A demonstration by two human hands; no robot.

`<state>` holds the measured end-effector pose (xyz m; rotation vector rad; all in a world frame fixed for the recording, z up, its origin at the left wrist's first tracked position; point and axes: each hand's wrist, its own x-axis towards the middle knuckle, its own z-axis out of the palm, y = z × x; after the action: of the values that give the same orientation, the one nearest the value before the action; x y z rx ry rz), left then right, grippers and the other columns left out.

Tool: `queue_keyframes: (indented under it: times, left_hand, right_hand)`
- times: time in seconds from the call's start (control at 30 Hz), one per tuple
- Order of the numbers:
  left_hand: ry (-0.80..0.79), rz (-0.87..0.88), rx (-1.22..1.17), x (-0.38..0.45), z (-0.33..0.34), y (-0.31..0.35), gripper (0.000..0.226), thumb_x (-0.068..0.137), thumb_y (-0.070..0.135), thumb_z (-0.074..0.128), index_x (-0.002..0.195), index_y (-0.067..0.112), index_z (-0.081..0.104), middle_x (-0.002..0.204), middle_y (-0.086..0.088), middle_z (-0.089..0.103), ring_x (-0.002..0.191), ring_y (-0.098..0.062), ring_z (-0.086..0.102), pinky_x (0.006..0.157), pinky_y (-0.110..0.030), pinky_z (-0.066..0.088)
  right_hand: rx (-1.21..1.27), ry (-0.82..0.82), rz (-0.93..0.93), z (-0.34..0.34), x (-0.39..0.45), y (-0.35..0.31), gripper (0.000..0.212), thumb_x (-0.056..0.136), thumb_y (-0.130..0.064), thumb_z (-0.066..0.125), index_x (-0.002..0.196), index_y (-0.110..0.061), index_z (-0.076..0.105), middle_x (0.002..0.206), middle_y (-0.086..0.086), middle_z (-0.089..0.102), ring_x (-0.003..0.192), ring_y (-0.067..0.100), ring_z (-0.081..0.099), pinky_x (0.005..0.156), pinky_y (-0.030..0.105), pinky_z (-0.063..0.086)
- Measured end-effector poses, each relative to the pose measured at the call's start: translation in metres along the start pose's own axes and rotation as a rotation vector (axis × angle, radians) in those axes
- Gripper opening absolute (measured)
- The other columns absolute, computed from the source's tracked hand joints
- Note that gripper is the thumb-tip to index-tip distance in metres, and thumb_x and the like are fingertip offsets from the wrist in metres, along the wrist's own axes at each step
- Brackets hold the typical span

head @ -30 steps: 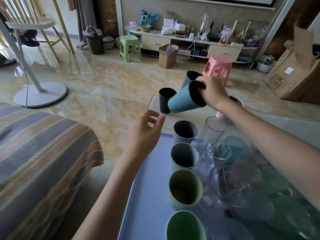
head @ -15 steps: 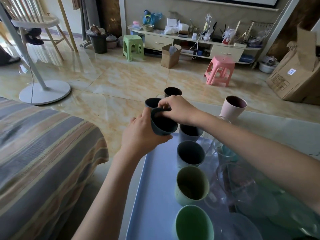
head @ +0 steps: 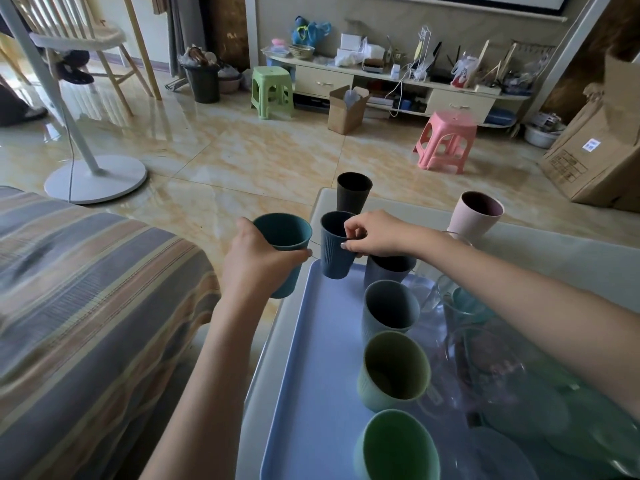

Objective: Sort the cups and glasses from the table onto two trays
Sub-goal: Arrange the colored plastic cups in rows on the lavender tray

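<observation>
Gripping teal cup [head: 284,241] in left hand [head: 258,263], right hand [head: 375,233] pinching navy cup [head: 335,249]

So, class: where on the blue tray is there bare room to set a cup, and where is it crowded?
Free: the blue plastic tray's left strip, between its left rim and the line of ribbed cups. Crowded: the right side, packed with clear glasses.

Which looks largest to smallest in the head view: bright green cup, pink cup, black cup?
1. Bright green plastic cup, nearest the camera on the blue tray
2. Pale pink plastic cup
3. Black plastic cup

Nearness inflates the green one; the pink and black look close in size, so true order is unsure.
</observation>
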<state>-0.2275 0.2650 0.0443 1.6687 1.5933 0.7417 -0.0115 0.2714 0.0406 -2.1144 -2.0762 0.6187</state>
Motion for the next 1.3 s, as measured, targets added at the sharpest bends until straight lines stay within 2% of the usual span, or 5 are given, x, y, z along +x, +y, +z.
queue_keyframes:
  times: [0.37,0.77,1.0,1.13,1.3]
  left_hand:
    - [0.004,0.029,-0.033,-0.001,0.004,0.002,0.072,0.067,0.039,0.08,0.118,0.009,0.041,0.121,-0.007,0.052,0.102,-0.023,0.05,0.076,-0.034,0.044]
    - [-0.019,0.035,0.006,-0.001,0.009,0.002,0.074,0.065,0.041,0.081,0.118,0.009,0.04,0.121,-0.009,0.054,0.11,-0.028,0.054,0.081,-0.038,0.049]
    - [-0.077,0.036,0.012,0.002,0.017,-0.003,0.071,0.066,0.035,0.081,0.118,0.008,0.04,0.119,-0.008,0.054,0.11,-0.028,0.054,0.081,-0.038,0.05]
    - [-0.156,0.042,0.032,0.005,0.025,-0.007,0.069,0.066,0.033,0.081,0.115,0.009,0.039,0.109,-0.004,0.05,0.108,-0.026,0.053,0.075,-0.033,0.043]
    - [-0.229,0.035,0.065,0.009,0.034,-0.014,0.068,0.066,0.033,0.083,0.111,0.012,0.036,0.103,0.0,0.044,0.109,-0.026,0.052,0.075,-0.032,0.042]
  right_hand:
    - [-0.206,-0.043,-0.123,0.026,0.001,0.0,0.035,0.089,-0.026,0.059,0.062,-0.024,0.036,0.074,0.001,0.052,0.071,0.022,0.048,0.065,0.034,0.037]
    - [-0.363,0.035,-0.076,0.009,0.003,0.001,0.051,0.086,-0.071,0.033,0.087,-0.03,0.064,0.078,-0.01,0.064,0.08,0.014,0.056,0.089,0.038,0.028]
    - [-0.151,0.41,0.043,-0.017,0.045,0.02,0.028,0.097,-0.036,0.041,0.112,-0.027,0.063,0.111,-0.002,0.068,0.108,0.025,0.057,0.101,0.043,0.029]
    - [-0.299,0.158,0.241,-0.016,0.079,0.039,0.051,0.097,-0.028,0.044,0.145,-0.022,0.03,0.151,0.004,0.034,0.133,0.029,0.04,0.107,0.053,0.024]
    - [-0.289,0.191,0.234,-0.003,0.109,0.053,0.045,0.093,-0.019,0.054,0.134,-0.011,0.038,0.14,0.014,0.04,0.118,0.037,0.05,0.094,0.046,0.044]
